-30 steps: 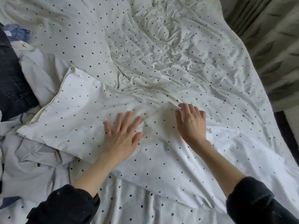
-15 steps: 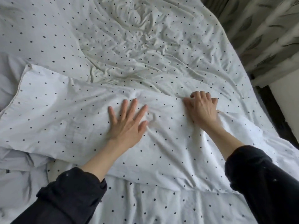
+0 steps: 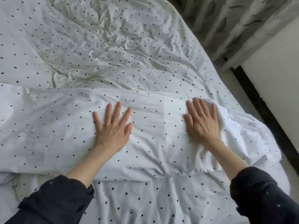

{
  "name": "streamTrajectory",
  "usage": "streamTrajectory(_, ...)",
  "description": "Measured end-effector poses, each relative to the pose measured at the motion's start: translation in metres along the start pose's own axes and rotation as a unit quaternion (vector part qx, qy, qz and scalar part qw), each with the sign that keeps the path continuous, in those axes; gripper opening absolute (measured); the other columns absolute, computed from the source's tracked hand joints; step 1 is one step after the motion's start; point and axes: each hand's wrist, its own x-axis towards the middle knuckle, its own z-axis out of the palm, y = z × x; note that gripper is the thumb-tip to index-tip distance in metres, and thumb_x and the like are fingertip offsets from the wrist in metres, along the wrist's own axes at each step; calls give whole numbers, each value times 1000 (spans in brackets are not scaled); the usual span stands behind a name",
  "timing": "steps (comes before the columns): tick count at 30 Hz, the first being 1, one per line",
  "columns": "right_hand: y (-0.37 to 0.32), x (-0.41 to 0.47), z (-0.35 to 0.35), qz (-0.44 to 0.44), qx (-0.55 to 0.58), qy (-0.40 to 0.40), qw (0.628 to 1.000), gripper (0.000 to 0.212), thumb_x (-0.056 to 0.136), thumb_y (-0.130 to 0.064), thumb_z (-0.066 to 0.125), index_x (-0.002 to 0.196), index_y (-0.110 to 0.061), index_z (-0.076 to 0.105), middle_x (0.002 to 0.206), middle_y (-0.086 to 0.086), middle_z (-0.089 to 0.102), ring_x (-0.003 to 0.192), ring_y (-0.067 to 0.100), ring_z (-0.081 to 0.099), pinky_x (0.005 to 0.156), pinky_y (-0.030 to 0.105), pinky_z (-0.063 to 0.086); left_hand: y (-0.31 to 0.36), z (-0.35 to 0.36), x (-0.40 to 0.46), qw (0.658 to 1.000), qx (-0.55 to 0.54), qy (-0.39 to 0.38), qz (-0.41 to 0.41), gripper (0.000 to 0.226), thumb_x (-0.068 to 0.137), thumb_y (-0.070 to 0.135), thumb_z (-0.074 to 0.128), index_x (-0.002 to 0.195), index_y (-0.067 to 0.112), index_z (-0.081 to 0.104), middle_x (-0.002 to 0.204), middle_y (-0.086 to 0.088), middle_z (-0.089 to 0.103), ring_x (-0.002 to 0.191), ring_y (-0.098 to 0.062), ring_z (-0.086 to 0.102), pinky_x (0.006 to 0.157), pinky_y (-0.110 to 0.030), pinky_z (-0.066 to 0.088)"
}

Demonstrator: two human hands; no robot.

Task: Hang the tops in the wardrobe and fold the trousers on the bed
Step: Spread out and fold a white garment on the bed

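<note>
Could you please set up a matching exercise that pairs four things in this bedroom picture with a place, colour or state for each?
Things:
1. left hand
2. sleeves
3. curtain
4. folded duvet

Descriptions:
A. hangs at the upper right, leaf-patterned
B. white with dark dots, lies across the bed
C. fingers spread, pressed flat on fabric
D. dark, pushed up the forearms

Pairs: 1-C, 2-D, 3-A, 4-B
</note>
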Motion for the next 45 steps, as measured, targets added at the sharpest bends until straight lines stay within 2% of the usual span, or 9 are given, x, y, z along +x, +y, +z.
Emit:
streamTrajectory(8, 81, -49, 2, 190, 50, 17, 980, 53, 98, -43, 13, 147, -24, 21, 156, 4, 20, 145, 22, 10, 115, 52, -4, 75, -11, -1, 994, -35, 20, 98, 58, 96, 49, 21, 148, 40, -2, 157, 2, -17, 143, -25, -17, 106, -66, -6)
streamTrajectory(15, 167, -67, 8, 409, 178, -35, 894, 56, 97, -43, 27, 143, -11, 27, 145, 11, 38, 132, 34, 35, 107, 52, 27, 155, -7, 6, 979, 14, 5, 203, 57, 92, 55, 6, 145, 43, -13, 154, 4, -26, 138, -23, -31, 98, -61, -25)
streamTrajectory(18, 190, -61, 13, 461, 279, -31, 842, 30, 92, -36, 45, 95, -7, 52, 92, 12, 58, 94, 35, 56, 81, 40, 41, 175, -1, 10, 976, 22, 6, 217, 59, 90, 56, 6, 144, 42, -15, 154, 5, -27, 138, -23, -31, 99, -62, -24)
streamTrajectory(20, 193, -54, 15, 468, 295, 26, 833, 17, 87, -20, 47, 72, -12, 44, 72, 8, 48, 72, 29, 48, 67, 34, 37, 172, 3, 10, 980, 13, 8, 199, 60, 92, 56, 10, 141, 41, -20, 152, 6, -32, 140, -24, -27, 103, -65, -18)
streamTrajectory(23, 208, -58, 19, 506, 300, 85, 804, 16, 93, -19, 43, 93, -7, 54, 92, 10, 56, 83, 30, 51, 71, 35, 41, 176, 8, 10, 979, 20, 12, 203, 60, 92, 56, 12, 137, 42, -25, 146, 8, -38, 141, -24, -24, 104, -66, -14)
streamTrajectory(27, 209, -54, 17, 521, 278, 79, 803, 29, 96, -21, 38, 117, -10, 55, 119, 11, 57, 111, 32, 51, 98, 41, 31, 181, 10, 14, 978, 30, -7, 205, 59, 90, 57, 7, 133, 42, -31, 142, 8, -44, 140, -25, -28, 103, -66, -16)
streamTrajectory(33, 149, -55, -4, 344, 219, 101, 907, 46, 101, -35, 30, 142, -18, 37, 156, 7, 21, 145, 21, 11, 114, 52, -3, 180, 3, 14, 974, 27, -13, 226, 58, 96, 52, 11, 137, 41, -28, 147, 6, -38, 140, -25, -28, 106, -63, -15)
streamTrajectory(37, 55, -58, -9, 157, 172, 74, 970, 50, 100, -42, 25, 147, -25, 25, 159, 4, 10, 146, 20, 3, 113, 54, -5, 153, -5, -9, 976, 18, 6, 218, 55, 98, 48, 15, 142, 42, -17, 156, 4, -21, 141, -23, -25, 106, -55, -22)
streamTrajectory(45, -115, -67, 7, -37, 144, -10, 989, 54, 101, -42, 21, 151, -27, 11, 160, 3, 0, 146, 23, -6, 112, 56, -10, 4, -13, -60, 999, -7, 6, 49, 55, 99, 44, 26, 148, 37, 4, 158, 1, -8, 145, -27, -12, 110, -60, -6)
